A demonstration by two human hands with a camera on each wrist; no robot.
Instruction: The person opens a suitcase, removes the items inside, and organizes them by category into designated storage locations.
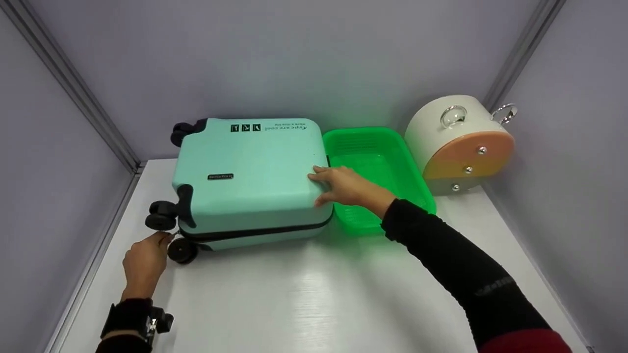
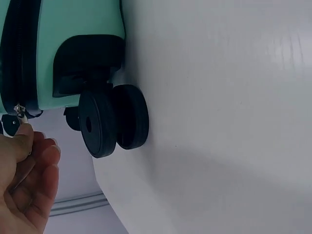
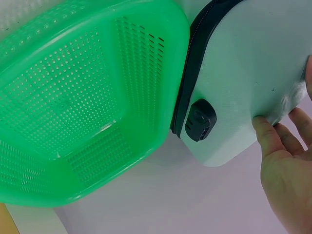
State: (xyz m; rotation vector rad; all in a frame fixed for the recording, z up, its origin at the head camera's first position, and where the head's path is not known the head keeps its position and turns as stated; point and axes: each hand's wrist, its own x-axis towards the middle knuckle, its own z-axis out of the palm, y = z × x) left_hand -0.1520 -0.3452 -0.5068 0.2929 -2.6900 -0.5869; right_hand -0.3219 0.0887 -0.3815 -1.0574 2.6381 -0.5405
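A mint-green suitcase (image 1: 265,166) lies flat on the white table, its black wheels toward the left. At its near left corner my left hand (image 1: 146,260) pinches a small metal zipper pull (image 2: 20,113) between thumb and finger, beside a black double wheel (image 2: 100,119). The black zipper band (image 2: 19,53) runs along the suitcase's side. My right hand (image 1: 343,186) rests on the right end of the suitcase's upper shell, fingers spread and touching it. A black lock (image 3: 201,120) sits on the suitcase's end, seen in the right wrist view.
Touching or close to the suitcase's right end is a green perforated plastic basket (image 1: 428,198). Farther right stands a rounded white box (image 1: 427,115) with orange, yellow and grey drawer fronts, silver knobs and ring handles. Grey walls (image 1: 314,59) border the table (image 1: 304,304).
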